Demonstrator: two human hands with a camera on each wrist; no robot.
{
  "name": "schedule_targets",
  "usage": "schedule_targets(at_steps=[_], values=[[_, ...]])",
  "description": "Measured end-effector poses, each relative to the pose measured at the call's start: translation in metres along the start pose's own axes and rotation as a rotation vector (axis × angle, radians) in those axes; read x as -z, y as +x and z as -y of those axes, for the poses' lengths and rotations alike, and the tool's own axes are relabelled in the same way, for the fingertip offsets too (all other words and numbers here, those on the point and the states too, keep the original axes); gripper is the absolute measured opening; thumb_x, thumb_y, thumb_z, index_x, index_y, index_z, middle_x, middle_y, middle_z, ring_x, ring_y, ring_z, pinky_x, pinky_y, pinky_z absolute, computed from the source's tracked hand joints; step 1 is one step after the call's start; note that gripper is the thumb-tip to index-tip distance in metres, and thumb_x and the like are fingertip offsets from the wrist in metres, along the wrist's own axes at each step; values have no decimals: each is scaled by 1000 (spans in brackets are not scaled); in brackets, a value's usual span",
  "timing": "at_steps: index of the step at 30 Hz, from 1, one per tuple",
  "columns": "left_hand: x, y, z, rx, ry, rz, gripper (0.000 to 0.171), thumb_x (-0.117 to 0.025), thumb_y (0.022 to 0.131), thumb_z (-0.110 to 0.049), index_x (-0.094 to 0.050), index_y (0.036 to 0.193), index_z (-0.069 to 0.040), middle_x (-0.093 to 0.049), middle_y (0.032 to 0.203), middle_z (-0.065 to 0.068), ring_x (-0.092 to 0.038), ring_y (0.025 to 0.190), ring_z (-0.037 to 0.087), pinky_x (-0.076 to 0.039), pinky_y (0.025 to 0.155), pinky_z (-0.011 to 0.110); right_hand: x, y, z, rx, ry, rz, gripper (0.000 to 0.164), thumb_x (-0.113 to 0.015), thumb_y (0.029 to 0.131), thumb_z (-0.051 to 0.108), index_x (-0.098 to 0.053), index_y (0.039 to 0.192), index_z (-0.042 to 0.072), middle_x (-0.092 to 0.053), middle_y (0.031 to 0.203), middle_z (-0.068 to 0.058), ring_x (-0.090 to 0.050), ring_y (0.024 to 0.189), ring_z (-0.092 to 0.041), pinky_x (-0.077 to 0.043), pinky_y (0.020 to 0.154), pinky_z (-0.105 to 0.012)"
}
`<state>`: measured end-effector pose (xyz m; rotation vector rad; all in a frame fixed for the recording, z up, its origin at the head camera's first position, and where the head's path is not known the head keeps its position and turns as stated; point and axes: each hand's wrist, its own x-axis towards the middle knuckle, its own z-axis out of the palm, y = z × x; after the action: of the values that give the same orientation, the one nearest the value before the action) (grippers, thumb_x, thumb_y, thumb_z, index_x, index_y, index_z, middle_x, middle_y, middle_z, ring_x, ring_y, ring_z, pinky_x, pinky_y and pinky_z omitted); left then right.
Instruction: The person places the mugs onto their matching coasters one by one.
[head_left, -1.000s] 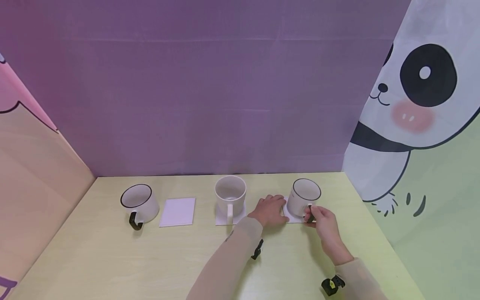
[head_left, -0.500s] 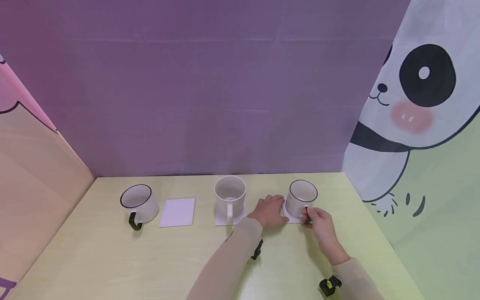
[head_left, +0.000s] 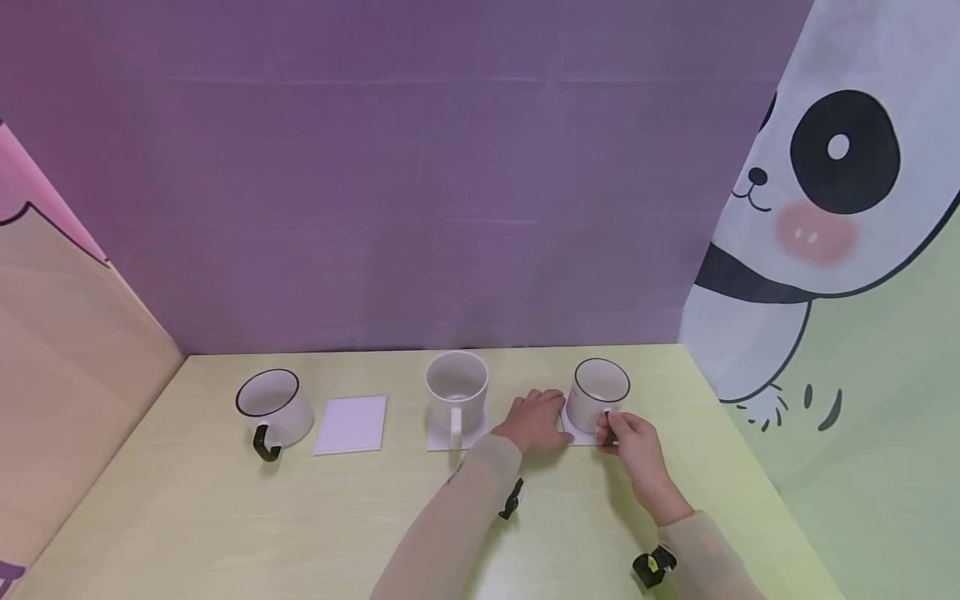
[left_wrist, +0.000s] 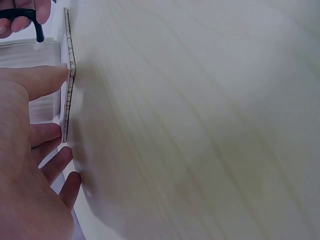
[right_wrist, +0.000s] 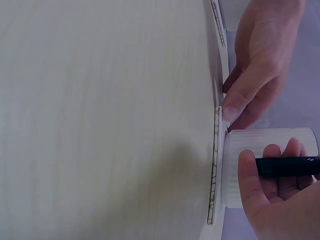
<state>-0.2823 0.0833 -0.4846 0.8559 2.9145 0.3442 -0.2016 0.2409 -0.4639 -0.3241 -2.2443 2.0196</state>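
Note:
A ribbed white mug [head_left: 587, 408] with a black rim stands upright at the right on a white square coaster [head_left: 581, 438]. My right hand [head_left: 637, 454] pinches its dark handle [right_wrist: 280, 167] between thumb and fingers. To the left of that mug, my left hand [head_left: 534, 422] lies low with fingers spread, its thumb and fingertips touching the coaster's left edge. In the left wrist view, the thumb [left_wrist: 47, 81] reaches straight to the coaster's edge [left_wrist: 70, 95]. The handle's upper end is partly covered by my right fingers.
An all-white mug [head_left: 456, 392] stands on another coaster [head_left: 435, 442] in the middle, handle toward me. Left of it lies a bare coaster [head_left: 350, 425]. A black-rimmed mug with a black handle [head_left: 288, 421] stands on the wooden table [head_left: 285, 525] farther left. A purple backdrop [head_left: 420, 208] rises behind.
My right hand has shifted the mug left, further onto the coaster, with the handle still pinched. The left hand has stayed at the coaster's edge. The head view has turned slightly.

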Motion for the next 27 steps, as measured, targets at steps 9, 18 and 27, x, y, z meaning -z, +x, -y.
schedule_targets(at_steps=[9, 18, 27], values=[[0, -4, -3, 18, -27, 13, 62, -64, 85, -43, -50, 137, -14, -43, 145, -3, -39, 130, 18, -37, 102, 38, 0, -2, 4, -13, -50, 22, 32, -40, 102, 14, -56, 101, -14, -58, 79, -9, -56, 76, -15, -54, 75, -38], [17, -14, -10, 25, -39, 0, 32, -55, 93, -32, -63, 114, -10, -59, 114, 2, -54, 107, 20, -49, 84, 34, 1, 1, 6, -19, -93, 26, 34, -39, 102, 15, -57, 101, -14, -58, 79, -10, -57, 74, -17, -55, 77, -39], [41, -38, -18, -58, 96, -30, 17, -55, 92, -30, -61, 90, -13, -56, 84, -1, -55, 76, 15, -47, 57, 32, 1, -2, 8, -30, -123, 42, 35, -38, 102, 16, -56, 101, -15, -57, 80, -11, -56, 75, -17, -54, 80, -43]])
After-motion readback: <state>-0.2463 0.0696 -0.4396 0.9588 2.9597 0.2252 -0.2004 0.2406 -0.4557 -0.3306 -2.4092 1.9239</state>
